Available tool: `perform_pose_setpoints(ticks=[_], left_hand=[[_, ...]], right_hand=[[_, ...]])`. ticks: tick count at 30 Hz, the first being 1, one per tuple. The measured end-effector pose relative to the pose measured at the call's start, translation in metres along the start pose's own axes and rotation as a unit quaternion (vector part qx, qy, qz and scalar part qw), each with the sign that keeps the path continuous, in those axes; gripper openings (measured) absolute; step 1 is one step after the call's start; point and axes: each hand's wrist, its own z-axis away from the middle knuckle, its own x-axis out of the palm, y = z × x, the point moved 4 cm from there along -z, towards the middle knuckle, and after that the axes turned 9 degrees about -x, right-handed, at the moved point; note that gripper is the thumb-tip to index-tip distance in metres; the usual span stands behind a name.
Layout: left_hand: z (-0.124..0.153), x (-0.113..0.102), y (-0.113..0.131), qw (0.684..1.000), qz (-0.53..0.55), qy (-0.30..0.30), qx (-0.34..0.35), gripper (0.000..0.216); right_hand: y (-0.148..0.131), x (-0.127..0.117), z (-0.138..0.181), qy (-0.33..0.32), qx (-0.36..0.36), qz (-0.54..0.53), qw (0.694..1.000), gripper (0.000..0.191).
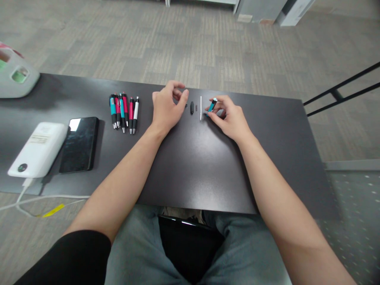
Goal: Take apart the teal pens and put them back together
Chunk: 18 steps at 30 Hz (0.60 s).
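Note:
My right hand (230, 116) rests on the black table (190, 170) and pinches a teal pen barrel (212, 105) between thumb and fingers. Just left of it lie a thin white refill (201, 108), a tiny dark piece (196, 107) and a small black pen tip (191, 107). My left hand (166, 107) sits on the table left of these parts, its fingers curled and pinched together; what they hold, if anything, is hidden. Farther left lies a row of several whole pens (124, 112), teal, red and white, with black grips.
A black phone (79, 144) and a white power bank (38, 149) with a cable lie at the table's left. A pale plastic object (16, 77) sits at the far left corner. Black metal bars (341, 89) stand to the right, over carpet floor.

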Motion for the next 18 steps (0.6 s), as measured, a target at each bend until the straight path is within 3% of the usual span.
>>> perform_pose_setpoints(ticks=[3,8,18], left_hand=[[0.000,0.000,-0.001,1.000,-0.001,-0.003,-0.001,0.020],[-0.001,0.001,-0.001,1.000,-0.004,-0.005,-0.008,0.022],[0.000,0.000,0.003,1.000,0.001,-0.004,-0.015,0.026]], right_hand=[[-0.001,-0.001,0.000,0.000,-0.016,0.001,1.000,0.059],[0.005,-0.003,-0.001,0.054,-0.048,0.014,0.997,0.079],[-0.005,-0.004,0.000,0.084,0.000,0.031,0.996,0.056]])
